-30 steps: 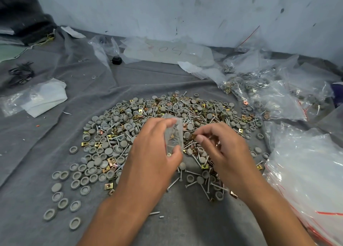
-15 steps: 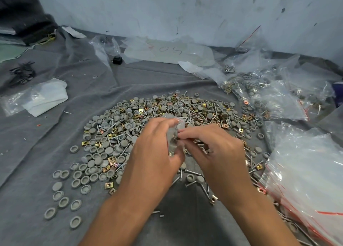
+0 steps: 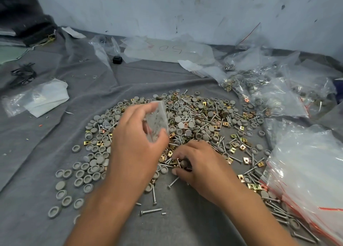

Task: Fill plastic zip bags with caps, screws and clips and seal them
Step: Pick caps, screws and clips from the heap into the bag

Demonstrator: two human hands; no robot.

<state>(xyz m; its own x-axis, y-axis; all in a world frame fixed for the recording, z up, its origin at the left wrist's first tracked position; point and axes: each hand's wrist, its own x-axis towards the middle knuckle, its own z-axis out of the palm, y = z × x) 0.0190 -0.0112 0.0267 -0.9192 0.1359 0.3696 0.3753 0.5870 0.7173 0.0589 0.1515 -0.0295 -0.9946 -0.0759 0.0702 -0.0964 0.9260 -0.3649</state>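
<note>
Left hand [image 3: 137, 145] grips one zip bag [image 3: 157, 121]; right hand [image 3: 200, 164] pinches one cap [image 3: 184, 163]

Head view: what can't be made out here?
- Small zip bag in the left hand: motion-blurred; contents and seal unreadable.
- Right hand: fingertips curl into the pile of caps, screws and clips; what they pinch is hidden.
- Large bags: cut off by the right edge.
- Dark bundle, far left: too small to identify.
</note>
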